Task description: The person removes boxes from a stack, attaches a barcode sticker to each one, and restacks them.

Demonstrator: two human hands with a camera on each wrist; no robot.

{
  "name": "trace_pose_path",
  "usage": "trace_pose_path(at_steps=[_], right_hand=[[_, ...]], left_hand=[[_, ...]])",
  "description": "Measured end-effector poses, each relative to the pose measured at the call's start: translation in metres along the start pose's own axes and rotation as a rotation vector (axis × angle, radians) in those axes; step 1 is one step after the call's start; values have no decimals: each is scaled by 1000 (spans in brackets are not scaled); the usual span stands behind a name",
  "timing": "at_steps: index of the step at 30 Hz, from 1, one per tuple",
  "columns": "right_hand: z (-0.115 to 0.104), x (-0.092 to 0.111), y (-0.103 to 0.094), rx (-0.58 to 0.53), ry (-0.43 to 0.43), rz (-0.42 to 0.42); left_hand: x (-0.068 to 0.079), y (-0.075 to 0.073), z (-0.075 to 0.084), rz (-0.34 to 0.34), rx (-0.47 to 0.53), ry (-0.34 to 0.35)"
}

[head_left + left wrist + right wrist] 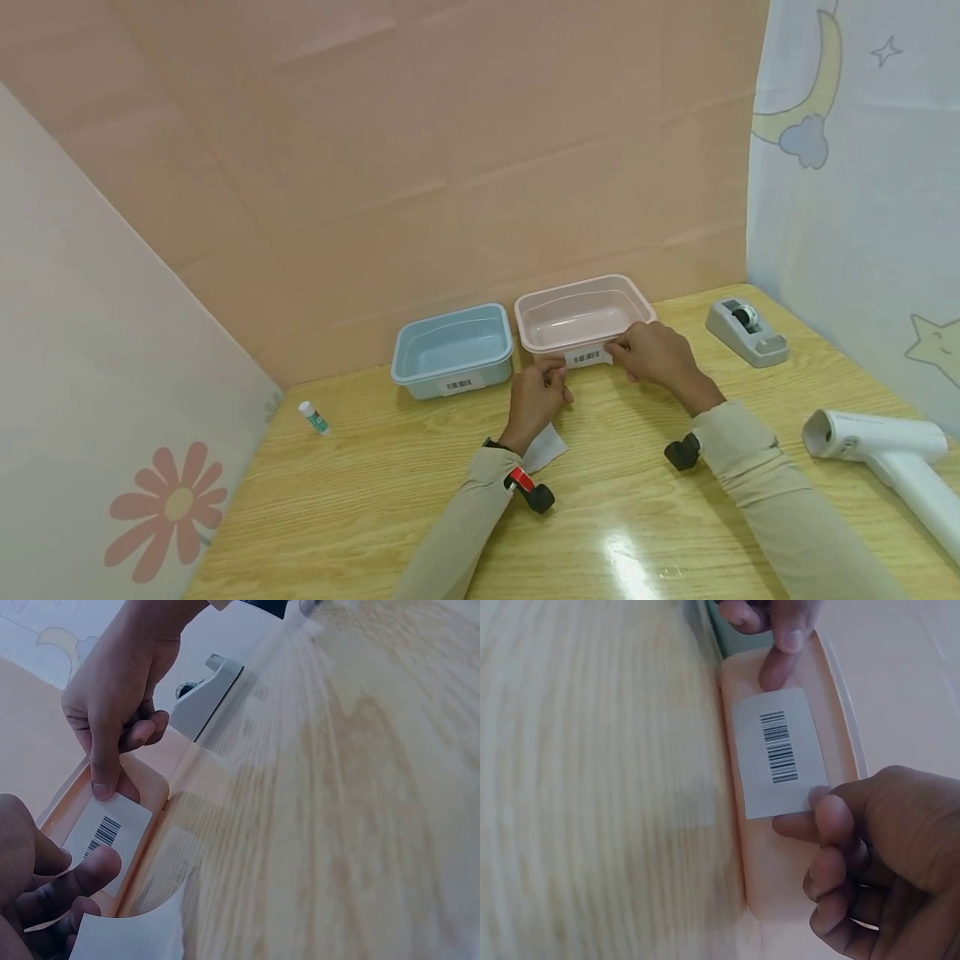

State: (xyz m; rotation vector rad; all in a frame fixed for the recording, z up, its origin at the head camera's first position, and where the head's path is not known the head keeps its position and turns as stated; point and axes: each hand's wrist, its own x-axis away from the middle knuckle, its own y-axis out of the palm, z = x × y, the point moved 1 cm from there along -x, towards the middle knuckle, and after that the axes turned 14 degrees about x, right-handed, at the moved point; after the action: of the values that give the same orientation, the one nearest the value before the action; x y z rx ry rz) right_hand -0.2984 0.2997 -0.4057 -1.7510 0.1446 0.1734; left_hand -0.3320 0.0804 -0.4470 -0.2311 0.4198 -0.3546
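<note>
A white barcode label lies against the front wall of the pink tub. At the label's right end, my right hand pinches the edge, thumb in front and a finger behind. My left hand is at the opposite end; in the right wrist view one of its fingertips meets the label's edge, with the thumb higher up, off the label. Beneath my left wrist a piece of white paper lies on the table, and its curved edge shows in the left wrist view.
Left of the pink tub stands a blue tub bearing its own barcode label. A glue stick lies farther left. On the right are a grey tape dispenser and a white pistol-shaped device. Fabric walls border the wooden table.
</note>
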Motion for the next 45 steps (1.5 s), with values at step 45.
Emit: trace_pose_path(at_steps=[45], right_hand=[[-35,-7,33,-118,-378,98]], left_hand=[[-1,3,1,1,3,-94]])
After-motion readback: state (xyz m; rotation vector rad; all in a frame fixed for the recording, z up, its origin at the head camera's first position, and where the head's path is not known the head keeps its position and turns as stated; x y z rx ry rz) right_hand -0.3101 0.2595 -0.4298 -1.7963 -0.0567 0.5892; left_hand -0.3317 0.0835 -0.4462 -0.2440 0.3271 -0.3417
